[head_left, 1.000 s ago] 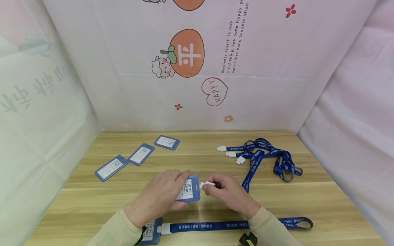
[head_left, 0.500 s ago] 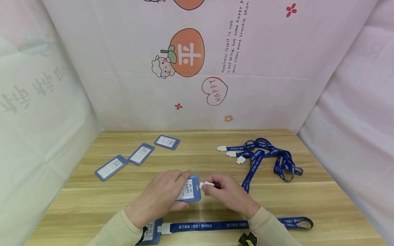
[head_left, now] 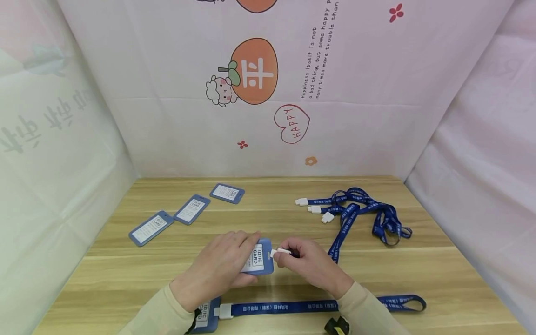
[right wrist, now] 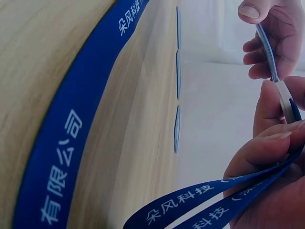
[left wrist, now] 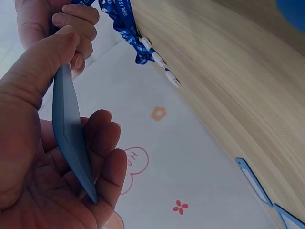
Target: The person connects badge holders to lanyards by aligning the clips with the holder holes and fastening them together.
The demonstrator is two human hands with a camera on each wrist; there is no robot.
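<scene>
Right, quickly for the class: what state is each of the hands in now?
Left hand: closed, holding a blue ID card holder.
Right hand: closed, pinching the white clip of a blue lanyard.

Behind the wooden table (head_left: 259,218) rose a pale printed cloth (head_left: 176,135) — it bore 1 red heart (head_left: 292,124) reading "HAPPY", 2 red flowers (head_left: 396,13), 1 orange flower (head_left: 311,161) and a sheep (head_left: 221,90) touching an orange fruit (head_left: 266,56) — and side cloths (head_left: 481,186) flanked it.

In the head view, the left fingers (head_left: 246,244) hide part of the held badge holder (head_left: 266,258); the right sleeve (head_left: 368,311) covers part of the nearest lanyard (head_left: 286,307). Wall lettering (head_left: 320,60) runs past the top edge. Fine print on the far cards (head_left: 190,211) is illegible.
</scene>
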